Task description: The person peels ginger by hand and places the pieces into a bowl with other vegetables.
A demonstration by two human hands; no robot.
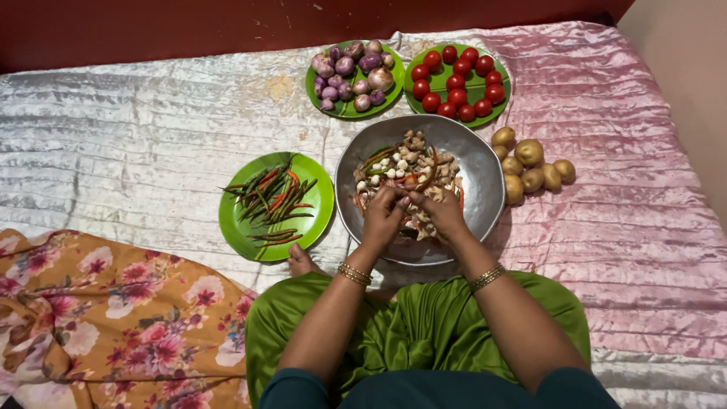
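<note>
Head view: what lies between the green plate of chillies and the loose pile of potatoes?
The big round metal bowl of mixed vegetables, with both hands, left and right, over it. Head view shows this.

A satin-covered bed (151, 151) carries three green plates (318, 220), a steel bowl (477, 159), loose potatoes (530, 167) near its right edge, and floral cloth (98, 318).

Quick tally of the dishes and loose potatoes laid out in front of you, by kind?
Green plates: 3
Metal bowl: 1
Loose potatoes: 7
Total: 11
Both hands, left hand and right hand, are in the bowl.
</note>
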